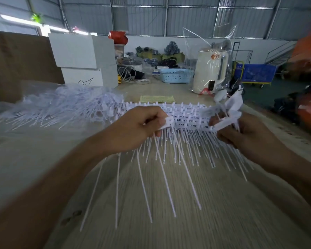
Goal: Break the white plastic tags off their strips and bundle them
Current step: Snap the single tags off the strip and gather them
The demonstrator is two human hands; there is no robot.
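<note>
Above the near half of the counter [169, 221]: one block of white tag strips [185, 117], held in the air between both hands, tails fanning down toward the camera.

Progress, as judged: early to middle. The strips between the hands look largely whole, many tags attached. A large loose heap of white tags [61, 106] lies on the counter to the left; whether these are broken off or waiting cannot be told. No tied bundle is visible. Breaking and all bundling appear to remain.

Left hand [136, 128]: forearm reaching in from lower left, fingers curled; grip pinches a flat white tag head [169, 122] at the left end of the strips.

Right hand [244, 133]: forearm from lower right, fingers curled; grip closed round a cluster of tag heads [230, 114] at the right end, several sticking up past the fingers.

Also present: white boxes [83, 58], blue basket [176, 75], cream appliance [210, 69] in clear plastic wrap, at the counter's far end.
</note>
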